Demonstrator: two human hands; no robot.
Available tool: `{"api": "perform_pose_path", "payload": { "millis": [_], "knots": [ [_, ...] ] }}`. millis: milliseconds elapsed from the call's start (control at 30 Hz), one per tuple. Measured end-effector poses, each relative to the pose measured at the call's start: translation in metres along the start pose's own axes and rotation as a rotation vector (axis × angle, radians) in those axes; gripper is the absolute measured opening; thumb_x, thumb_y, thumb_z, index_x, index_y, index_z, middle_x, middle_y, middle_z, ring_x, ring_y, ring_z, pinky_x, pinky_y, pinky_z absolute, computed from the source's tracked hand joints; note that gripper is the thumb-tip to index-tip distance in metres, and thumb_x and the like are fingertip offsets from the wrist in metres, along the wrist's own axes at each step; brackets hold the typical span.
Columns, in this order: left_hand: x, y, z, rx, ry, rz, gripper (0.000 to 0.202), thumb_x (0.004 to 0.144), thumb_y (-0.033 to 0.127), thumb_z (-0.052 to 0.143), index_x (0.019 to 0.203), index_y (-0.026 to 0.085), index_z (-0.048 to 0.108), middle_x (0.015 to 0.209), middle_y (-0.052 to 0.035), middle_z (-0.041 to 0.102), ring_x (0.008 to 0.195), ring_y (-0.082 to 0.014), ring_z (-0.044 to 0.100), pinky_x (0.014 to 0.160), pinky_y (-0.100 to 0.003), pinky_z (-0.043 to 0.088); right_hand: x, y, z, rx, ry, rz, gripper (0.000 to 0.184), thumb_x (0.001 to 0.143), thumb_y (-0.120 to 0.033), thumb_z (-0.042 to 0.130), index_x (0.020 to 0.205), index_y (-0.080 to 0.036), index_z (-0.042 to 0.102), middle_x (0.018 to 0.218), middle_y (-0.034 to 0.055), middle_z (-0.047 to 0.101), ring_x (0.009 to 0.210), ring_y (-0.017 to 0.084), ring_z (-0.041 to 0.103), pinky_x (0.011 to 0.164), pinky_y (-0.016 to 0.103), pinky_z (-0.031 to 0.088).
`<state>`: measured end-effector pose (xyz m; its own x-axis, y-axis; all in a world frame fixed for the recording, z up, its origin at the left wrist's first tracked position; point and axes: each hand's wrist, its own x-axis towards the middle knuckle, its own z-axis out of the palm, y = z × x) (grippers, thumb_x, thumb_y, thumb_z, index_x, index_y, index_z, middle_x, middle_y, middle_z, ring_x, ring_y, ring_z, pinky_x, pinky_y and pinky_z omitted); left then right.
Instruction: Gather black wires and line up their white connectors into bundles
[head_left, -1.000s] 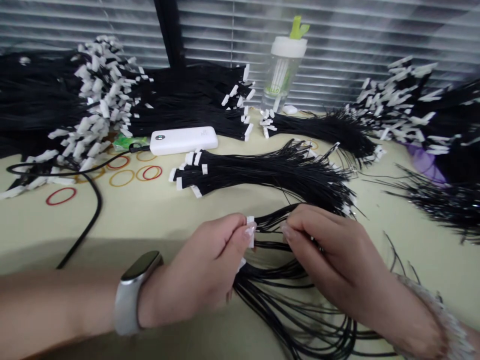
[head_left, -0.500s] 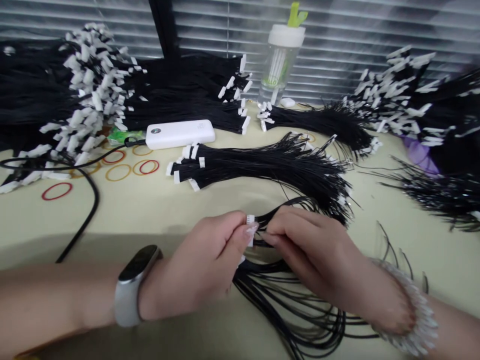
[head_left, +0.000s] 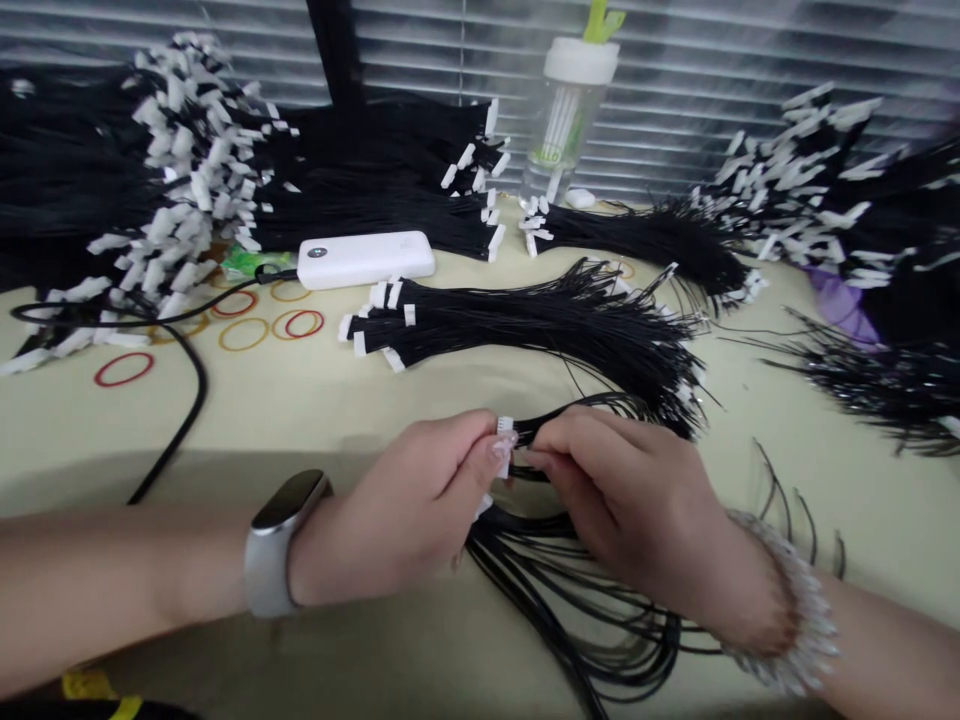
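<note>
One white connector [head_left: 505, 425] pinched in my left hand [head_left: 409, 510] | my right hand [head_left: 630, 510] curled at its black wires [head_left: 536, 422], hold unclear | wire bundle [head_left: 510, 325] just beyond | power bank [head_left: 367, 260], bottle [head_left: 562, 115] farther back

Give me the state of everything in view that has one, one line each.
Left hand: closed on the white plug.
Right hand: fingertips pinched together; whatever they may hold is hidden.
White plug: gripped.
Bottle: upright, lid on.
Power bank: lying flat, cable apparently plugged in.
Watch: strapped on, screen dark.
Rubber bands: loose on the table.
Blinds: lowered.
</note>
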<state>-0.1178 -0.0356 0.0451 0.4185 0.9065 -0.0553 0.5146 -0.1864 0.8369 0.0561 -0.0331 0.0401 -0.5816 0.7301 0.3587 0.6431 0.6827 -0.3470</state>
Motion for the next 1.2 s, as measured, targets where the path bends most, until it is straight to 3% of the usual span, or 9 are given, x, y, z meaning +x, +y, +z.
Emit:
{"api": "perform_pose_path", "payload": {
  "millis": [400, 600, 767, 900, 1100, 1200],
  "knots": [
    [-0.004, 0.003, 0.0, 0.089, -0.021, 0.014, 0.029, 0.087, 0.029, 0.029, 0.062, 0.017, 0.037, 0.056, 0.0054, 0.04, 0.051, -0.0073, 0.035, 0.051, -0.022, 0.026, -0.004, -0.004, -0.004, -0.075, 0.061, -0.038, 0.011, 0.074, -0.005, 0.044, 0.077, -0.015, 0.048, 0.064, -0.0012, 0.047, 0.058, 0.007, 0.04, 0.052, 0.022, 0.03],
    [-0.004, 0.003, 0.001, 0.042, -0.03, 0.03, 0.03, 0.088, 0.03, 0.029, 0.062, 0.016, 0.036, 0.056, 0.0055, 0.038, 0.051, -0.0068, 0.033, 0.052, -0.022, 0.027, -0.004, -0.004, -0.002, -0.12, 0.012, -0.115, 0.015, 0.075, -0.003, 0.04, 0.078, -0.015, 0.05, 0.071, 0.0026, 0.052, 0.063, 0.01, 0.043, 0.056, 0.024, 0.034],
    [-0.002, 0.004, 0.001, -0.023, -0.006, -0.014, 0.03, 0.088, 0.031, 0.029, 0.063, 0.017, 0.037, 0.056, 0.0054, 0.039, 0.051, -0.0062, 0.034, 0.051, -0.021, 0.029, 0.0, -0.001, -0.004, -0.12, 0.021, -0.1, 0.014, 0.076, -0.005, 0.042, 0.077, -0.016, 0.051, 0.075, 0.0023, 0.055, 0.067, 0.01, 0.047, 0.058, 0.023, 0.036],
    [0.0, 0.0, 0.003, -0.207, 0.016, -0.102, 0.031, 0.087, 0.038, 0.028, 0.065, 0.017, 0.037, 0.055, 0.0059, 0.036, 0.046, -0.0044, 0.035, 0.044, -0.016, 0.033, 0.01, 0.011, -0.013, -0.05, 0.013, -0.004, 0.004, 0.079, -0.018, 0.05, 0.075, -0.018, 0.051, 0.071, -0.002, 0.054, 0.064, 0.006, 0.047, 0.056, 0.018, 0.036],
    [0.003, -0.004, 0.002, -0.413, 0.095, -0.26, 0.035, 0.083, 0.048, 0.03, 0.068, 0.018, 0.04, 0.056, 0.0054, 0.038, 0.036, -0.0041, 0.04, 0.031, -0.015, 0.036, 0.012, 0.028, -0.033, -0.118, 0.019, 0.169, 0.043, 0.057, -0.044, 0.069, 0.076, -0.018, 0.042, 0.067, -0.0016, 0.045, 0.057, 0.007, 0.039, 0.048, 0.02, 0.033],
    [0.006, -0.005, 0.0, -0.452, 0.099, -0.29, 0.035, 0.082, 0.049, 0.032, 0.069, 0.018, 0.041, 0.053, 0.0058, 0.04, 0.034, -0.0048, 0.044, 0.032, -0.016, 0.038, 0.005, 0.022, -0.051, -0.074, 0.144, 0.226, 0.039, 0.064, -0.049, 0.062, 0.071, -0.018, 0.039, 0.059, -0.0015, 0.041, 0.053, 0.007, 0.037, 0.045, 0.021, 0.031]
  ]
}}
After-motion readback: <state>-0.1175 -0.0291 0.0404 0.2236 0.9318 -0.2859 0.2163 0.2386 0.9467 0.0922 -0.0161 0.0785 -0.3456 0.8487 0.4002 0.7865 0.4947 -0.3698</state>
